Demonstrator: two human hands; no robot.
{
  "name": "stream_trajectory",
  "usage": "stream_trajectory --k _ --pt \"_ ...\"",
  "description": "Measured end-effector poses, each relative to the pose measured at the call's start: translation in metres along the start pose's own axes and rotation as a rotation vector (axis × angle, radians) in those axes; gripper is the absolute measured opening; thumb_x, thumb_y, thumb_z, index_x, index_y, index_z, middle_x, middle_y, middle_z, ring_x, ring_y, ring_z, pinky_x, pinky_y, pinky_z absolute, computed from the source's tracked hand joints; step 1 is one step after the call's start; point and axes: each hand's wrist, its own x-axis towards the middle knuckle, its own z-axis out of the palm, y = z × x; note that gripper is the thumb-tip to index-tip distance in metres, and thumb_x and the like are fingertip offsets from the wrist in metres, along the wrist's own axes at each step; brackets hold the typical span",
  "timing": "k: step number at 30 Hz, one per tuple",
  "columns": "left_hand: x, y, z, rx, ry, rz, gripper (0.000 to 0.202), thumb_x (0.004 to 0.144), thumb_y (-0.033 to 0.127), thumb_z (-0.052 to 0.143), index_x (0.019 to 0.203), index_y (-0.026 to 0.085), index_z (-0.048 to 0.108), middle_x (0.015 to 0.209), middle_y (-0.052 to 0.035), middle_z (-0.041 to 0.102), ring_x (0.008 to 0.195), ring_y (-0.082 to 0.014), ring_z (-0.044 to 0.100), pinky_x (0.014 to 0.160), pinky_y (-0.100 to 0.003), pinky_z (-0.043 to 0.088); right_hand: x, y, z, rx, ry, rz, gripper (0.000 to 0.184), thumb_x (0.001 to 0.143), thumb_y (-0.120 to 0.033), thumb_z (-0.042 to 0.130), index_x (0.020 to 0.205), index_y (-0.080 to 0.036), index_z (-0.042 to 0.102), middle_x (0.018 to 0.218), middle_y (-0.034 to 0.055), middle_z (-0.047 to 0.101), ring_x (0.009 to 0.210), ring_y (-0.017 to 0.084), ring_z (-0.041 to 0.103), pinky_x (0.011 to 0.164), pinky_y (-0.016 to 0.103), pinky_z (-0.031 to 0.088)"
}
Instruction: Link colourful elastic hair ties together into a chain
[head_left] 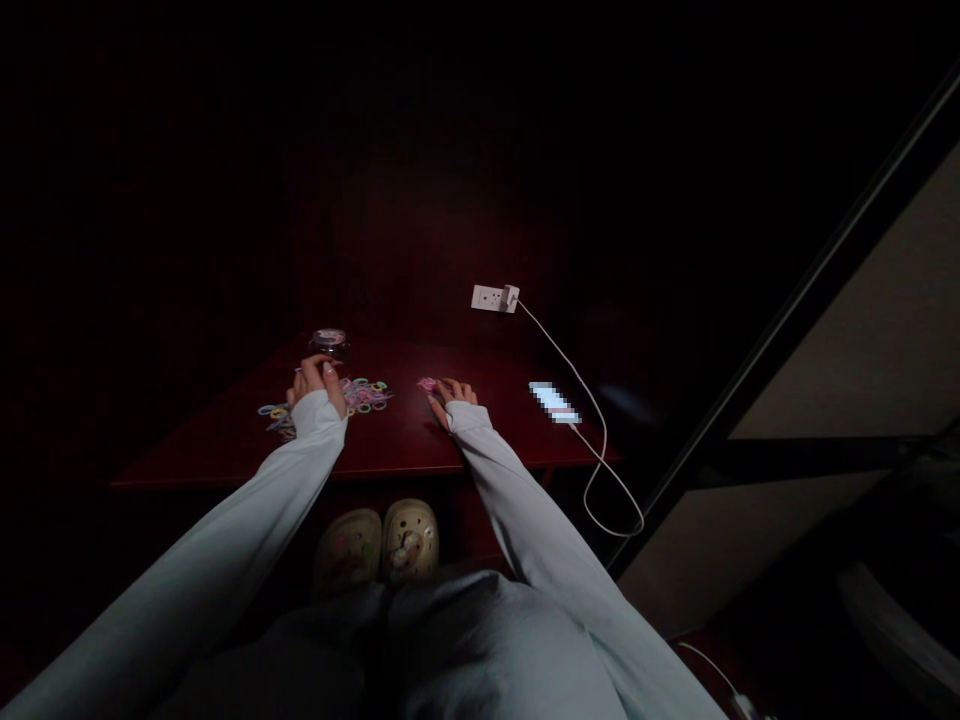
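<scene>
Sleeves [225, 540], left hand [319, 385] beside jar [328, 343]

Your bench [390, 450] looks like dark red wood with a smooth, faintly glossy finish. The loose rings [365, 393] by your left hand [316, 385] look like smooth pastel plastic or rubber, and the small jar [328, 343] is clear and shiny, glass or plastic, hard to tell which. Your sleeves [517, 500] are pale matt cloth; the charger cable [592, 400] and wall socket [487, 297] are smooth white plastic.
</scene>
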Motion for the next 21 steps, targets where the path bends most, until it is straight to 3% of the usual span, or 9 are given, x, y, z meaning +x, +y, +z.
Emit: stream_trajectory --k 5,11,18,21 --pt "0.002 0.001 -0.005 0.069 -0.039 0.056 0.039 0.104 0.021 0.04 0.135 0.014 0.063 0.135 -0.0223 0.073 0.135 -0.0413 0.063 0.111 -0.056 0.044 -0.004 -0.002 -0.003 0.026 0.042 -0.017 0.052 0.117 -0.047 0.044 0.164 -0.025 0.056 0.162 0.009 0.058 0.141 0.028 0.046 0.119 0.039 0.042" --pt "-0.002 0.004 -0.006 0.162 -0.146 0.234 0.027 0.097 0.014 0.047 0.108 0.023 0.069 0.124 -0.0131 0.076 0.121 -0.0368 0.064 0.108 -0.052 0.041 -0.005 -0.003 -0.003 0.002 0.019 -0.007 0.047 0.117 -0.045 0.045 0.157 -0.025 0.061 0.155 0.0083 0.063 0.137 0.027 0.049 0.116 0.038 0.043" --pt "0.015 -0.024 -0.011 0.099 -0.047 0.065 0.026 0.095 0.015 0.045 0.1 0.023 0.069 0.13 -0.011 0.075 0.125 -0.0348 0.061 0.108 -0.05 0.039 -0.004 -0.001 -0.001 -0.001 0.037 -0.006 0.045 0.117 -0.045 0.047 0.154 -0.025 0.063 0.152 0.0085 0.064 0.134 0.026 0.049 0.113 0.036 0.044" --pt "0.023 -0.035 -0.017 0.165 -0.044 0.085 0.028 0.096 0.014 0.044 0.104 0.022 0.07 0.132 -0.0109 0.074 0.125 -0.0336 0.06 0.11 -0.049 0.037 -0.003 0.0 0.0 0.002 0.032 -0.013 0.044 0.117 -0.044 0.047 0.152 -0.025 0.064 0.15 0.0084 0.066 0.133 0.027 0.05 0.113 0.037 0.043"
